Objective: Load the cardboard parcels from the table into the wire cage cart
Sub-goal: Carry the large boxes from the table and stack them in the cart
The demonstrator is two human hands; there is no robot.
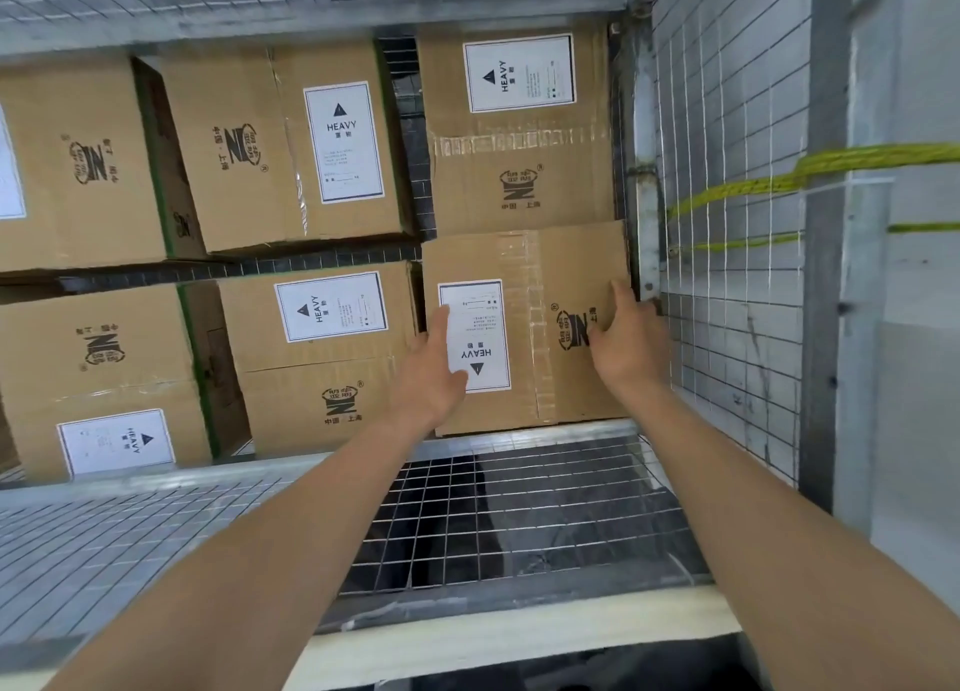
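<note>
— Inside the wire cage cart [727,327], at its near right corner, where does the parcel sit?

— The cardboard parcel [524,327] lies flat there, a plain brown corrugated box with clear tape running across its top. A white rectangular HEAVY label [474,334] is stuck to it, printed with a black triangle, and a dark round logo stamp [574,329] sits beside the tape.

— And the hands?

— Both rest on the top of that parcel. The left hand [434,373] lies flat and open, fingers stretched along the label's left edge, thumb on the label itself. The right hand [626,339] is spread open over the box's right edge, fingertips toward the cage's steel corner post [647,223]. Neither hand is closed around anything; the palms just press on the cardboard.

— What is around it?

— Behind it, touching, a second taped box [519,129] with the same label. To the left, separated by a narrow gap, four more matching boxes stand in two rows; green strapping edges show on two of them. The cage walls are thin galvanised mesh in square cells, framed in dull grey bars. A twisted yellow-green rope [831,171] is tied through the right wall. The near wall [519,508] leans towards the viewer, dark floor showing through.
</note>
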